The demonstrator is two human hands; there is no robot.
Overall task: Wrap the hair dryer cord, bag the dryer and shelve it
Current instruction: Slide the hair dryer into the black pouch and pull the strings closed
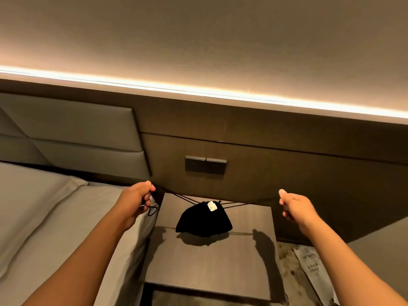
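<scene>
Both arms reach out wide apart. The left hand (pixel 138 200) and right hand (pixel 294 206) are closed in fists.

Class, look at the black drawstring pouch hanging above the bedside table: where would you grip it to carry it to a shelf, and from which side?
Grip the gathered neck of the black drawstring pouch, coming from above. The cords run out sideways to the left hand and right hand, so the cinched top by the white tag is narrow; the body below bulges.
</scene>
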